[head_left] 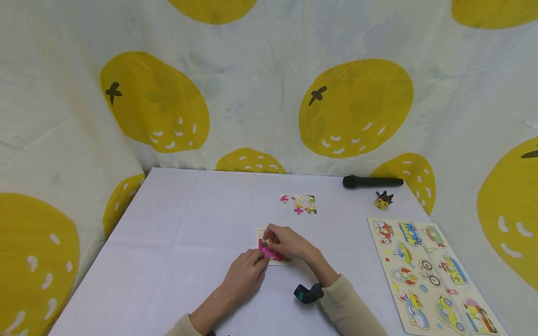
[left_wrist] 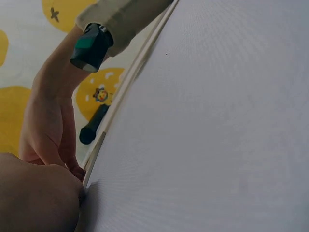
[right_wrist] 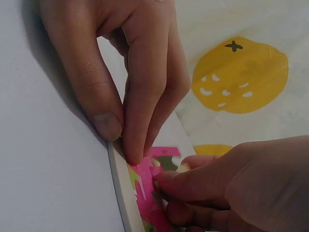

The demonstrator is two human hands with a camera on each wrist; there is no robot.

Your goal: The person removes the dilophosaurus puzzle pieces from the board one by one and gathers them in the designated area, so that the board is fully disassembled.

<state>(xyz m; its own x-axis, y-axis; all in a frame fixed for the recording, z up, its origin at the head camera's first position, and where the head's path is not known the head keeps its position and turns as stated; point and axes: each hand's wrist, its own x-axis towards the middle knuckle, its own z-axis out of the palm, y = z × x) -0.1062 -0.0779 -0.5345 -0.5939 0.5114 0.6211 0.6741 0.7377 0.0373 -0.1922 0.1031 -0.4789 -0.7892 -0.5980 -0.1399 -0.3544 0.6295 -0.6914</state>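
A small jigsaw tray (head_left: 258, 233) with a pale rim lies on the table, partly covered by pink and green pieces (head_left: 275, 255). At its near left corner is my left hand (head_left: 245, 275); in the right wrist view its thumb sits against the tray edge (right_wrist: 120, 186) and a fingertip presses the pink picture. My right hand (head_left: 290, 242) reaches over the tray from the right. Its thumb and fingers pinch a puzzle piece (right_wrist: 156, 172), mostly hidden, right at the tray's surface. The left wrist view shows the right hand (left_wrist: 46, 125) beyond the blurred left hand (left_wrist: 38, 198).
Several loose jigsaw pieces (head_left: 310, 199) lie behind the tray. At the back right are a black microphone (head_left: 373, 182) and a small yellow figurine (head_left: 383, 200). A wooden vehicle puzzle board (head_left: 420, 252) lies along the right. A black wrist camera (head_left: 308, 294) hangs at the right cuff.
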